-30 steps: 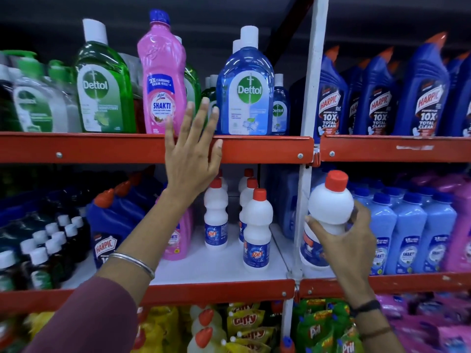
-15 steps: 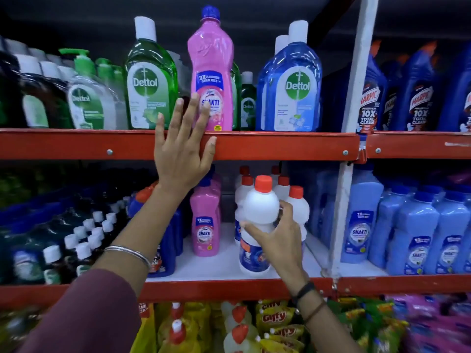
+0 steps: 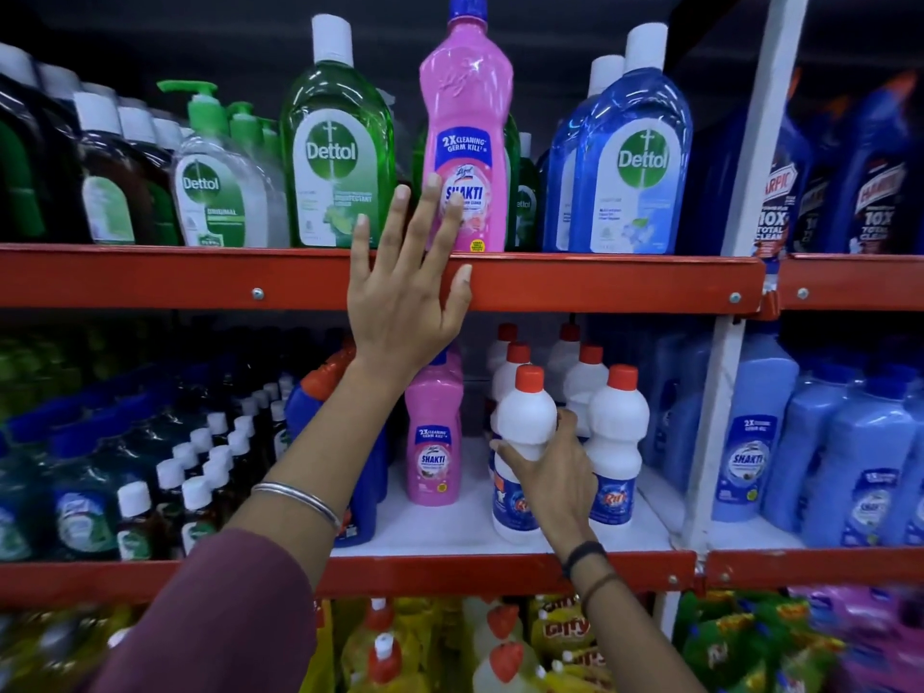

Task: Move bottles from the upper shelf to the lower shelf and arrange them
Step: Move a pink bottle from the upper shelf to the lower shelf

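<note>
Standing near the front edge of the lower shelf (image 3: 450, 572), a white bottle (image 3: 522, 442) is clamped by the right hand (image 3: 560, 472) for lining up, while the left hand (image 3: 405, 292), fingers spread, is braced on the upper shelf (image 3: 150, 277).

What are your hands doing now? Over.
Left hand open, reaching toward pink bottle. Right hand gripping white bottle on lower shelf. Nothing blocking.

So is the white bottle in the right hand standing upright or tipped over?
Upright. The white bottle stands with its red cap on top and its base on the lower shelf, while the right hand grips its middle.
</note>
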`<action>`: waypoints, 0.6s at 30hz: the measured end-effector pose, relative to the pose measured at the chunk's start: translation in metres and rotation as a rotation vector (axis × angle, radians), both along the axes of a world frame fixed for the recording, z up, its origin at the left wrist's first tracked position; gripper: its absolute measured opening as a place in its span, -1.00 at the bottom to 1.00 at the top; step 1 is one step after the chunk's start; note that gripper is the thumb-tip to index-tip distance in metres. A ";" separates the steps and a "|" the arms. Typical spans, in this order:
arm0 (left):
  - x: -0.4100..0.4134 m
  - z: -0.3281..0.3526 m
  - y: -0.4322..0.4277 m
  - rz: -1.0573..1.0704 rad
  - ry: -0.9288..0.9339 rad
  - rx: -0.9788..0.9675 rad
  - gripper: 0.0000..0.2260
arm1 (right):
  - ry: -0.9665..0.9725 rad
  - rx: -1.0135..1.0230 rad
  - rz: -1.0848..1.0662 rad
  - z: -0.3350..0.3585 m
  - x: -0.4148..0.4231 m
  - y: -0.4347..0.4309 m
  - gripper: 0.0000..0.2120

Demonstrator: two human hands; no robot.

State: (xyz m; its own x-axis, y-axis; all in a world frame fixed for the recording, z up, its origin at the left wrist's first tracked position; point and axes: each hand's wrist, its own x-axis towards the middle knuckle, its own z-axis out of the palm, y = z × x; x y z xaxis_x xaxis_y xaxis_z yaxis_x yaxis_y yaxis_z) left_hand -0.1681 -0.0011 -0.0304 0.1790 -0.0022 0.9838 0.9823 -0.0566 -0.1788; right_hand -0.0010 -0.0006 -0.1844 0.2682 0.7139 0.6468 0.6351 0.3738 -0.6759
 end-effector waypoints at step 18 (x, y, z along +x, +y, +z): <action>-0.026 0.003 -0.027 -0.139 -0.109 -0.147 -0.50 | 0.122 0.502 0.090 0.094 0.014 -0.085 -0.42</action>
State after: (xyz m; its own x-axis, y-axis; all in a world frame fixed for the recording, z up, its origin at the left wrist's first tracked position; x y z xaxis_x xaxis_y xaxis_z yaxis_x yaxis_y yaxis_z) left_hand -0.1942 -0.0280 -0.0274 0.0794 0.1258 0.9889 0.9763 -0.2103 -0.0516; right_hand 0.0132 -0.0856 -0.0902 0.3154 0.3473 0.8831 0.5132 0.7204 -0.4665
